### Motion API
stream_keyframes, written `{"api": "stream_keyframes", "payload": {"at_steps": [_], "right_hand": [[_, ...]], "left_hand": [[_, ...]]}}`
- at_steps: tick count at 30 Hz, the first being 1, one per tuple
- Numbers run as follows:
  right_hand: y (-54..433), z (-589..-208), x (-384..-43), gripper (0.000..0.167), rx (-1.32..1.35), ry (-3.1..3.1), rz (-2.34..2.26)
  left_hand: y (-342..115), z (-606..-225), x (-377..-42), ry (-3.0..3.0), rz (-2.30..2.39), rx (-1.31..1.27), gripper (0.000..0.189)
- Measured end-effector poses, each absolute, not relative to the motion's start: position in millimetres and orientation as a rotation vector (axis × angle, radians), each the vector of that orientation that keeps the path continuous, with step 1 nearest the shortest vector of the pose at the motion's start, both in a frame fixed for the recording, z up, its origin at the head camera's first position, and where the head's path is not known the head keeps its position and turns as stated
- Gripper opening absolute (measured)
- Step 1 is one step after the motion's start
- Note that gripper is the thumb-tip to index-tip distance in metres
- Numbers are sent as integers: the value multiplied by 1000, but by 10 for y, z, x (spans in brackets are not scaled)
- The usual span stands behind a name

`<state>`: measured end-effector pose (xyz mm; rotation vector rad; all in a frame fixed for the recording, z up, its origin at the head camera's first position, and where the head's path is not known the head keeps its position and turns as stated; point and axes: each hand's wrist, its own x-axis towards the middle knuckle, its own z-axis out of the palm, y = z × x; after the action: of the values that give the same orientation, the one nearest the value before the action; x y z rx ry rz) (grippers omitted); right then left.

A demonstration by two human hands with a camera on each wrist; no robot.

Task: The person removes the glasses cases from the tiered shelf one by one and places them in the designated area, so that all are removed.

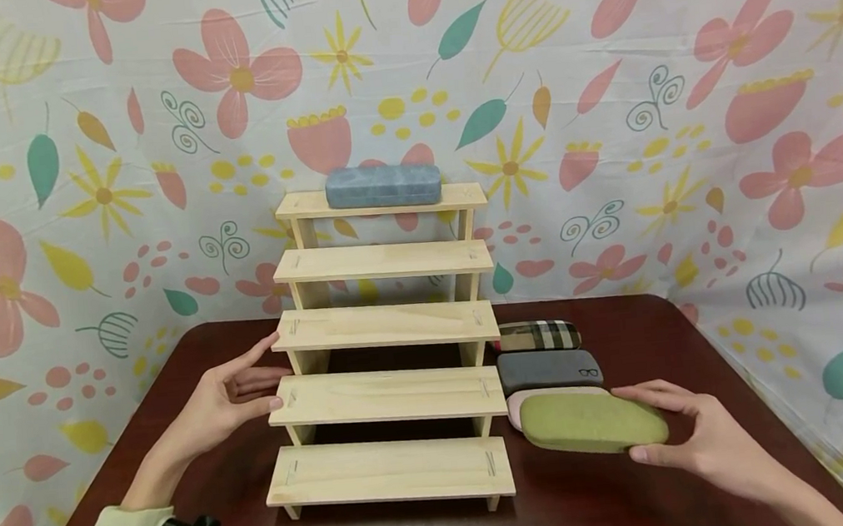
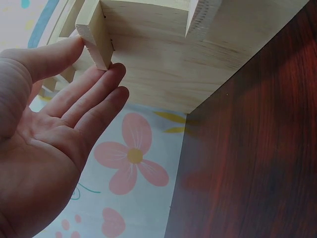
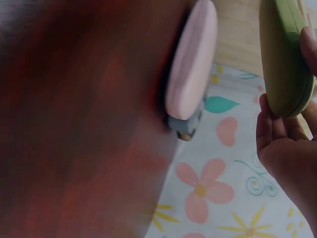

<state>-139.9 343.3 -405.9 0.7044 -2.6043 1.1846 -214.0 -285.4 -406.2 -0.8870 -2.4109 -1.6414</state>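
Note:
My right hand [image 1: 695, 431] grips a green glasses case [image 1: 593, 421] by its right end, thumb at the front and fingers behind. In the right wrist view the green case [image 3: 285, 59] is raised off the table. Beneath it in the head view lies a pink glasses case [image 1: 517, 412], mostly covered there. My left hand [image 1: 215, 402] touches the left side of a stepped wooden display stand [image 1: 391, 395]; its fingers are extended, the thumb at a shelf's end. The left wrist view shows the fingers [image 2: 106, 106] fairly straight against a board's end.
A blue glasses case [image 1: 383, 186] lies on the stand's top shelf. Right of the stand, a grey case [image 1: 549, 370] and a plaid case [image 1: 541, 336] lie behind the pink one. The dark red table [image 1: 204, 449] meets a flowered cloth backdrop [image 1: 604, 113].

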Motion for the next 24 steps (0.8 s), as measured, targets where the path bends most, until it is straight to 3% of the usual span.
{"api": "stream_keyframes", "payload": {"at_steps": [24], "right_hand": [[3471,-4385,-1396,66,778,-2672,1357]], "left_hand": [[-2861,-4069,-2151,-2411,-1638,-879,89]]}}
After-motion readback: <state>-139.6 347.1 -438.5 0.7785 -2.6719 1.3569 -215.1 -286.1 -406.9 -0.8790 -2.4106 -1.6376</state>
